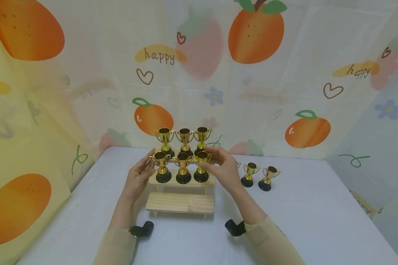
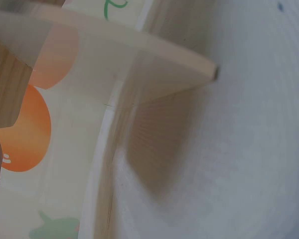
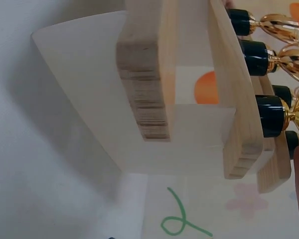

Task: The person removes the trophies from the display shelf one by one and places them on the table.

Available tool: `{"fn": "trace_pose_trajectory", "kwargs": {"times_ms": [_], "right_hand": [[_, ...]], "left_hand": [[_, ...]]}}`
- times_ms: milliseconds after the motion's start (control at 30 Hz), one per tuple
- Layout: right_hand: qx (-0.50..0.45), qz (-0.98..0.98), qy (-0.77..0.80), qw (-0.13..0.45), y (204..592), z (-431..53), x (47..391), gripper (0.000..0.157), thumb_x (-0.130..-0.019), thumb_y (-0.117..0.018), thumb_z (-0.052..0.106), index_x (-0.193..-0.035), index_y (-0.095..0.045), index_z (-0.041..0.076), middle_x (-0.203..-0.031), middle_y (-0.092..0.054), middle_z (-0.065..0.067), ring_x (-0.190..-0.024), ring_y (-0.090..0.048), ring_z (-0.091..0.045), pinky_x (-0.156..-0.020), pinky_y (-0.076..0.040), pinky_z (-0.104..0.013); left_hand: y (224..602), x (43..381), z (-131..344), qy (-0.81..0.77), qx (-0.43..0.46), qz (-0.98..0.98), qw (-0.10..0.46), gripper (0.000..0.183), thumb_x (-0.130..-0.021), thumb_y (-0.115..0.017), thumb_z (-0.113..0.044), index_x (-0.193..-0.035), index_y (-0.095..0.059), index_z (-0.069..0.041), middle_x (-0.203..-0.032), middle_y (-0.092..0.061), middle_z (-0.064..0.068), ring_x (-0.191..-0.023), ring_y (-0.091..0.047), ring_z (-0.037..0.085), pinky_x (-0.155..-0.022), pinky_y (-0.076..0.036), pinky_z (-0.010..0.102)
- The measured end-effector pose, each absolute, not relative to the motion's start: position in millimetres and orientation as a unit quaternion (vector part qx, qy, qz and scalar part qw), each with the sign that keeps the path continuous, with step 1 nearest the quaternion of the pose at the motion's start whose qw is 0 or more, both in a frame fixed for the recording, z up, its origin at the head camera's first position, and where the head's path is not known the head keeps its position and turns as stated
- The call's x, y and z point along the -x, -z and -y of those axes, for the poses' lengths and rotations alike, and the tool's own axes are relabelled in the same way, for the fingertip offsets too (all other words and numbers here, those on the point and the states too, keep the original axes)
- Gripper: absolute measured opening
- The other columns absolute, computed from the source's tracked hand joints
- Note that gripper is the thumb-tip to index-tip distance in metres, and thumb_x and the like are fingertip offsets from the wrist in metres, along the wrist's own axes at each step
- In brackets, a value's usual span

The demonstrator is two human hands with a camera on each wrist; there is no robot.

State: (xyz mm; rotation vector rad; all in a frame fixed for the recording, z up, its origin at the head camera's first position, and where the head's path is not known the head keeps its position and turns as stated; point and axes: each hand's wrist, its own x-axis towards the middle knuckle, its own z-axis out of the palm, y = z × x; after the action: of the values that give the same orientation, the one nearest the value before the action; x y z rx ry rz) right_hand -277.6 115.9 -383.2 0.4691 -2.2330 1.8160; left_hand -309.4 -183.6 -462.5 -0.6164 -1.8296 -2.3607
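Observation:
A three-step wooden display stand (image 1: 180, 203) with white supports stands on the table. Three gold trophy cups on black bases, one of them the middle trophy (image 1: 184, 138), line its top step. Another three fill the middle step: the left trophy (image 1: 161, 165), the centre trophy (image 1: 182, 167) and the right trophy (image 1: 201, 173). My right hand (image 1: 224, 170) holds the right trophy of the middle step by its cup, thumb in front and fingers behind. My left hand (image 1: 137, 178) is beside the stand's left end, fingers loosely bent near the left trophy's handle; contact is unclear.
Right of the stand, two more trophies, the nearer one (image 1: 250, 175) and the outer one (image 1: 268, 178), stand on the white tablecloth (image 1: 302, 221). A handle of another shows behind my right wrist. A fruit-printed curtain (image 1: 192, 92) hangs behind the table.

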Motion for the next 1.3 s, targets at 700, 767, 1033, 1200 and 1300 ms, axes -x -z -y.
{"fn": "trace_pose_trajectory", "kwargs": {"times_ms": [700,767,1033,1200,1300], "right_hand": [[-0.150,0.772,-0.609,0.102,380.7,-111.0,278.7,0.043,-0.082,-0.080,0.016,-0.123,-0.066,0.012,-0.123,-0.067,-0.008,-0.093,-0.069,-0.020,-0.077,-0.060,-0.019],[-0.148,0.773,-0.608,0.101,381.0,-111.2,278.9,0.042,-0.082,-0.080,0.017,-0.122,-0.067,0.013,-0.123,-0.067,-0.008,-0.095,-0.069,-0.021,-0.078,-0.060,-0.019],[-0.150,0.770,-0.612,0.101,383.2,-111.1,280.2,0.041,-0.083,-0.079,0.016,-0.122,-0.067,0.013,-0.122,-0.068,-0.008,-0.094,-0.071,-0.023,-0.079,-0.061,-0.019],[-0.153,0.770,-0.610,0.105,382.8,-111.1,279.6,0.042,-0.082,-0.080,0.016,-0.122,-0.067,0.011,-0.124,-0.067,-0.008,-0.098,-0.071,-0.026,-0.081,-0.061,-0.018],[-0.151,0.772,-0.608,0.107,381.9,-111.3,278.5,0.043,-0.082,-0.080,0.016,-0.122,-0.067,0.011,-0.124,-0.068,-0.007,-0.101,-0.070,-0.026,-0.083,-0.061,-0.017]], "left_hand": [[464.4,311.2,184.9,0.773,0.209,0.598,0.042,0.065,-0.093,-0.050,0.013,-0.153,-0.023,0.007,-0.165,-0.028,0.001,-0.132,-0.047,-0.012,-0.114,-0.038,0.012],[464.4,311.3,184.7,0.773,0.209,0.597,0.042,0.065,-0.093,-0.050,0.013,-0.153,-0.023,0.007,-0.165,-0.028,0.001,-0.132,-0.047,-0.012,-0.114,-0.037,0.013],[464.4,311.1,185.1,0.773,0.202,0.601,0.037,0.066,-0.094,-0.050,0.013,-0.153,-0.024,0.005,-0.165,-0.026,0.002,-0.132,-0.047,-0.013,-0.113,-0.038,0.013],[462.4,309.7,184.5,0.772,0.198,0.602,0.036,0.066,-0.094,-0.050,0.013,-0.153,-0.022,0.005,-0.166,-0.022,0.006,-0.131,-0.046,-0.014,-0.113,-0.037,0.013],[461.8,309.3,184.2,0.773,0.202,0.600,0.038,0.066,-0.093,-0.048,0.014,-0.153,-0.021,0.007,-0.166,-0.022,0.006,-0.131,-0.047,-0.013,-0.113,-0.038,0.012]]}}
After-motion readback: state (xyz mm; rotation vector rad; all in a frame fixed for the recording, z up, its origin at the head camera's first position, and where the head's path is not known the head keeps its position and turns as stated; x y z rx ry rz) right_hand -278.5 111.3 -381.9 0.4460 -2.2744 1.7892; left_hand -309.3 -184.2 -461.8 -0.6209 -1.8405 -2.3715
